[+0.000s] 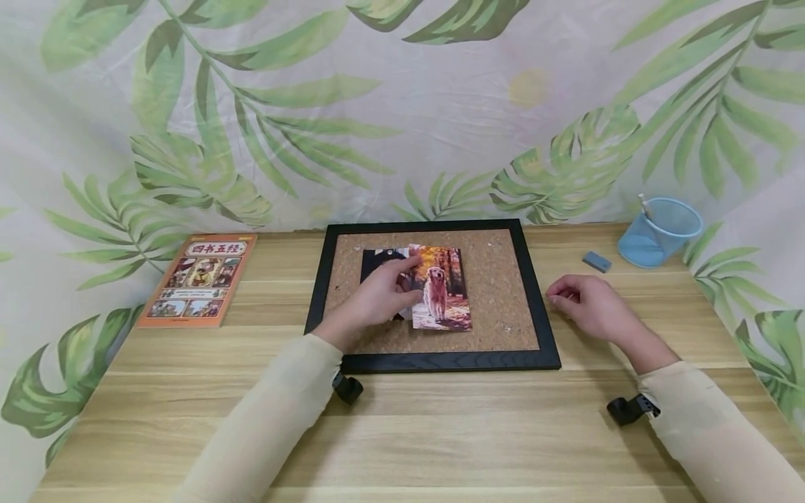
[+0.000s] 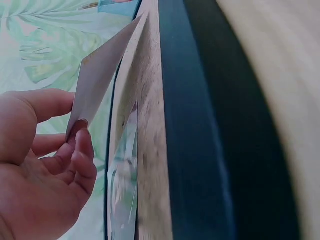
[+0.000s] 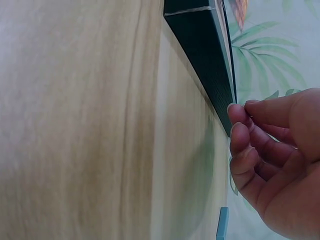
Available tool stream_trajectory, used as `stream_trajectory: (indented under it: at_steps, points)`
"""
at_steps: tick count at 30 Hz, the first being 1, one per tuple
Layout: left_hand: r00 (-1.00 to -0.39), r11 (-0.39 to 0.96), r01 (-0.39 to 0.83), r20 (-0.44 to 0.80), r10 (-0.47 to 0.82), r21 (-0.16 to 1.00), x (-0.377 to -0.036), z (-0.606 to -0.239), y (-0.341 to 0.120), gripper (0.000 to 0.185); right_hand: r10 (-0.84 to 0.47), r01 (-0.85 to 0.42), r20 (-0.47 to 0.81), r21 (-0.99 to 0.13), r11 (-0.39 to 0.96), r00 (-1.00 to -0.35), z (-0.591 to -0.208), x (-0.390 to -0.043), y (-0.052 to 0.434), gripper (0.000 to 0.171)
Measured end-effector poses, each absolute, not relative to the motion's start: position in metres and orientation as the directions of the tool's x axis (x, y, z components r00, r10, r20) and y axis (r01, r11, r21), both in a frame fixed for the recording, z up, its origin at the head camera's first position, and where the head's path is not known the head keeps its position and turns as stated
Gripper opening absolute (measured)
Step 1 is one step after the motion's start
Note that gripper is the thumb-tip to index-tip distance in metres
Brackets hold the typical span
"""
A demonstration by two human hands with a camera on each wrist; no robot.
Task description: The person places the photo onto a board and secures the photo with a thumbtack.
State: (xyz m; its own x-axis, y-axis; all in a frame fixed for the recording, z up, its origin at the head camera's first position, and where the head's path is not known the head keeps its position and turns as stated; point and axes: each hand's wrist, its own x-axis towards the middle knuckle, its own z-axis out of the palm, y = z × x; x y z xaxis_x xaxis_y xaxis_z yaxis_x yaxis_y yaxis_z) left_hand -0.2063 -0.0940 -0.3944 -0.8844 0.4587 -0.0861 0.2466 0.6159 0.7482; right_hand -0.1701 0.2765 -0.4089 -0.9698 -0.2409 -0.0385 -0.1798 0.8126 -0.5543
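A black-framed cork board [image 1: 497,279] lies flat on the wooden table [image 1: 440,433]. My left hand [image 1: 411,269] is over the board and pinches the left edge of a photo of a golden dog [image 1: 443,290]. In the left wrist view that photo [image 2: 100,75] is held by thumb and fingers [image 2: 82,142], its edge raised off the cork. A darker photo [image 1: 377,257] lies flat beneath it, glossy [image 2: 125,175]. My right hand [image 1: 566,297] rests on the table just right of the frame [image 3: 200,45], with its fingers [image 3: 240,130] loosely curled and nothing visible in them.
An orange picture book [image 1: 200,279] lies at the left. A blue mesh cup [image 1: 660,230] and a small grey-blue eraser [image 1: 596,261] sit at the back right. A leaf-print cloth hangs behind the table.
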Motion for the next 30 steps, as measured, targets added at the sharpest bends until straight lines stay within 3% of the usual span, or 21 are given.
stream_trajectory:
  at_steps: [16,30]
  points:
    - [-0.856,0.75,0.327,-0.155,0.492,0.574,-0.234,-0.407,-0.057,0.067,-0.254,-0.214,0.008,-0.567,0.795,-0.967,-0.41,-0.176,0.265,0.012]
    - [-0.866,0.812,0.322,-0.196,0.461,0.486,-0.236,-0.412,-0.051,0.068,-0.254,-0.031,-0.163,-0.784,0.621,-0.954,-0.399,-0.214,0.217,0.02]
